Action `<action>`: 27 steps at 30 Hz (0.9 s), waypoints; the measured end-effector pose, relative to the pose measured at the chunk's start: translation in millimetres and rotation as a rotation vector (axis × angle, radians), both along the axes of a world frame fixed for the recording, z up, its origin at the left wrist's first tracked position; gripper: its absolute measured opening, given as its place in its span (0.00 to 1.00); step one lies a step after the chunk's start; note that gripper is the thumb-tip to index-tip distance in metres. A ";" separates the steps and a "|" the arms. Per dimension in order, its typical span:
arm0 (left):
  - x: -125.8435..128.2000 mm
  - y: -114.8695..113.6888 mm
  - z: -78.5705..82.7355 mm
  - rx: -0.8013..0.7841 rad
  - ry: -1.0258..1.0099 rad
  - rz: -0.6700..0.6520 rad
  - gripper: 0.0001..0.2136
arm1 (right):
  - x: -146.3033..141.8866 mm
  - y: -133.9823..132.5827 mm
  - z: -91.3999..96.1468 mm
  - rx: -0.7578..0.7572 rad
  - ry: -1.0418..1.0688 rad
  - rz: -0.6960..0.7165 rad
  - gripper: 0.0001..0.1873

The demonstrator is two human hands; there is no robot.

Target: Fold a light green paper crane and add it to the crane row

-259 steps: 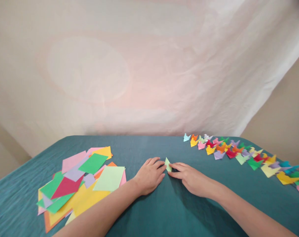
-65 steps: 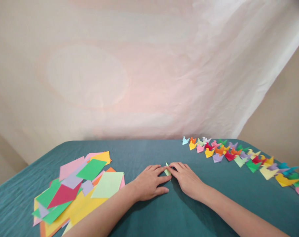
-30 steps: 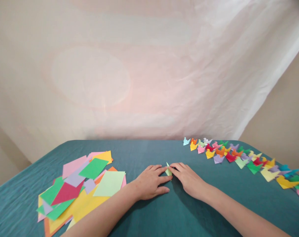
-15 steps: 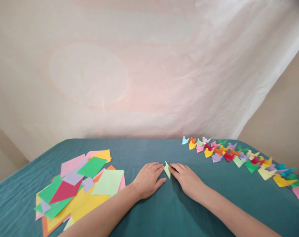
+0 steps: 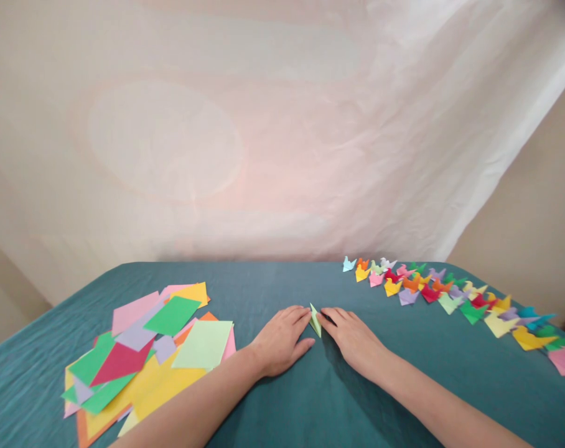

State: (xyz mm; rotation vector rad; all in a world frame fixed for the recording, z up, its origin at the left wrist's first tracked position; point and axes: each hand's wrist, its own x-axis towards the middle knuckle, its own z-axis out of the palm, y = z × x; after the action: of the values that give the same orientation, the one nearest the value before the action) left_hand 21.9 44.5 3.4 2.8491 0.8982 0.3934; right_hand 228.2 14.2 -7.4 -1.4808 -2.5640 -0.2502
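Note:
A small pale green folded paper, narrow and pointed at both ends, lies on the table between my hands. My left hand rests palm down at its left side, with the fingertips at the paper's edge and the thumb stretched out apart, so it is open. From the other side, my right hand has its fingers closed on the paper's right edge. Its thumb and fingertips partly cover the folds there.
Loose coloured paper squares lie in an overlapping pile at the left. Several folded paper birds stand in slanting rows at the right. A dark green cloth covers the table, and a pale curtain hangs behind it.
The green paper has tilted slightly, and more of its folds show between my fingers. Both hands stay in nearly the same place; the whole view has shifted a little.

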 end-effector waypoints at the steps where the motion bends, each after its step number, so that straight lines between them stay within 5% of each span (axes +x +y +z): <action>1: 0.1 0.1 0.7 -0.006 0.003 -0.013 0.24 | 0.1 -0.2 0.0 -0.001 0.001 0.000 0.22; 20: -1.8 3.6 4.5 -0.019 0.044 -0.102 0.23 | 12.6 -1.2 -14.8 0.047 0.284 0.031 0.27; 27: -1.7 4.0 3.1 -0.027 0.029 -0.105 0.23 | 16.5 1.1 -13.3 0.114 0.265 0.135 0.22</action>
State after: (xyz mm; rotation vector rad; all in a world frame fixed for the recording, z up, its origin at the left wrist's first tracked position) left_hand 20.2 48.6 6.5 2.8687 0.7485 0.3258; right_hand 244.7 15.2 -20.7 -1.2065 -2.3820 -0.1663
